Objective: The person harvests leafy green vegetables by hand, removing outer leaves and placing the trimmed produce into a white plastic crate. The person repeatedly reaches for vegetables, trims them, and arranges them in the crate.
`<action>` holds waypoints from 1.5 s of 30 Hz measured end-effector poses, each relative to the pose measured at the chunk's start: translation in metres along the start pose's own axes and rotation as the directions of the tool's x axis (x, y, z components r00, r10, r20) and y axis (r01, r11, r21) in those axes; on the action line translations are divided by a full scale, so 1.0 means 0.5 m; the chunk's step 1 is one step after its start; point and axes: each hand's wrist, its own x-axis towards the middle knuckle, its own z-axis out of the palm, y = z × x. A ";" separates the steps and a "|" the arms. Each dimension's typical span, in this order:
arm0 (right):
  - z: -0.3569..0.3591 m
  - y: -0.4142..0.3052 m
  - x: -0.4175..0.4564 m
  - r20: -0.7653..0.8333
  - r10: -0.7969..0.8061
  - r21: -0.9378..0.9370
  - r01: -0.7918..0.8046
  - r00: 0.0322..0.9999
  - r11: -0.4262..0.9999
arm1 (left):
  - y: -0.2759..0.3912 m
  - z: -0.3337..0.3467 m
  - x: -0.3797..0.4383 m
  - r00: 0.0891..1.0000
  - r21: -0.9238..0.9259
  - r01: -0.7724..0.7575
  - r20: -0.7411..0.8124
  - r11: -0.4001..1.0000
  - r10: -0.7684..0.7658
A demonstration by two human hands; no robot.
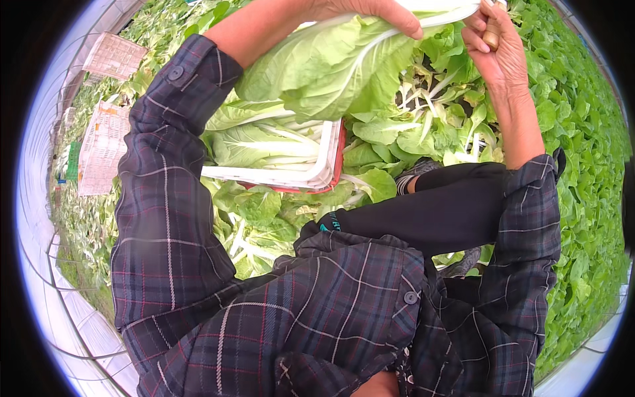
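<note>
My left hand [377, 12] grips a large leafy green [342, 64] with pale green leaves and white stalks, held up at the top of the view. Its leaves hang to the left, over a white plastic crate. In my right hand [501, 54] is a tool with a wooden handle [492, 33]; its other end is cut off by the top edge. The right fingertips are at the white stalk end of the leafy green. Below the held plant, the white crate [278, 174] holds similar greens [278, 144] with their stalks towards the right.
A red crate [339, 159] sits around or under the white one. Loose leaves [263, 208] litter the ground near my knee [317, 226]. Growing greens [580, 198] fill the right side. Pale crates [103, 149] and a green crate [73, 161] stand at left, by the plastic-sheet wall [37, 198].
</note>
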 end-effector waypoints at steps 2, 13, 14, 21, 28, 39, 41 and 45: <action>-0.016 0.004 0.017 0.031 0.023 0.085 -0.025 0.999 0.996 | 0.064 -0.048 -0.086 0.998 0.358 -0.053 -0.024 0.932 0.066; -0.064 0.019 0.010 -0.020 0.270 -0.234 -0.267 0.963 0.935 | -0.177 0.203 -0.412 0.947 0.914 0.269 -0.194 0.302 -0.255; -0.057 0.029 0.009 -0.035 0.267 -0.243 -0.268 0.963 0.932 | -0.194 0.219 -0.423 0.955 0.911 0.279 -0.231 0.305 -0.183; -0.021 0.054 -0.005 -0.065 0.284 -0.302 -0.290 0.957 0.908 | -0.181 0.242 -0.416 0.970 0.923 0.242 -0.236 0.298 -0.056; -0.041 0.065 0.013 -0.006 0.298 -0.492 -0.262 0.955 0.830 | -0.250 0.237 -0.418 0.968 0.872 0.206 -0.248 0.443 0.036; -0.037 0.068 0.017 -0.031 0.295 -0.511 -0.269 0.955 0.817 | -0.174 0.214 -0.452 0.975 0.814 0.165 -0.220 0.556 0.033; -0.045 0.057 0.019 -0.061 0.289 -0.518 -0.278 0.955 0.809 | -0.145 0.221 -0.441 0.979 0.906 0.152 -0.192 0.396 0.063; -0.052 0.069 0.025 -0.089 0.296 -0.512 -0.299 0.951 0.805 | -0.099 0.227 -0.464 0.930 0.882 0.364 -0.362 0.300 -0.063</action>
